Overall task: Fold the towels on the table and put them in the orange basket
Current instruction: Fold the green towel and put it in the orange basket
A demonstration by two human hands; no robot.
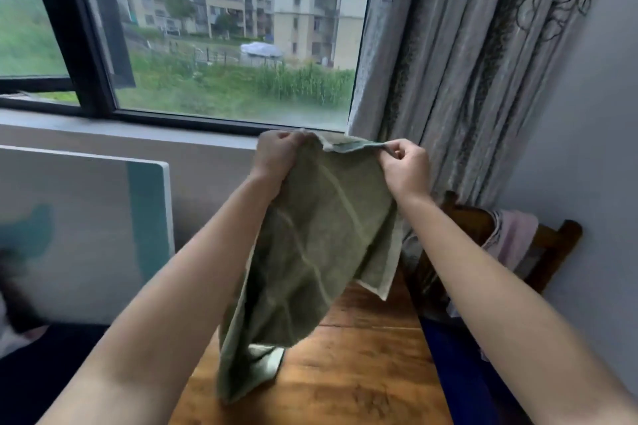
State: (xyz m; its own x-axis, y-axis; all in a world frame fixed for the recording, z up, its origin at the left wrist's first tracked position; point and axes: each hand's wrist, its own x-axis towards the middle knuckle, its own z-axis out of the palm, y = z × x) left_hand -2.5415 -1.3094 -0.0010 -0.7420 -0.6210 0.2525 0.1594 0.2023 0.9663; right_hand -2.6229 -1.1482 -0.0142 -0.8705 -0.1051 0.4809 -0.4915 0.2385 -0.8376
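- Window (207,28) is seen from 10 to 12 o'clock in the frame; apartment blocks and grass are visible through it.
- Patterned grey curtain (466,62) is hung at 1 o'clock, just beside the window's right edge.
- White panel (86,235) with teal patches is stood at 9 o'clock, below the sill.
- Wooden table (362,373) is seen at 6 o'clock, under the forearms.
- Green towel (310,252) is held up in the air at frame centre, above the table. Its top edge is stretched between both hands and the rest hangs crumpled toward 7 o'clock. Whether the low end touches the table cannot be told.
- Dark wooden chair (559,241) is placed at 3 o'clock, against the wall.
- Pink cloth (511,235) is draped over the chair back.
- Left hand (276,159): fingers are curled round the towel's top-left corner, bunched in the fist.
- Right hand (405,166): the top-right corner is pinched between thumb and fingers; remaining fingers are curled in.
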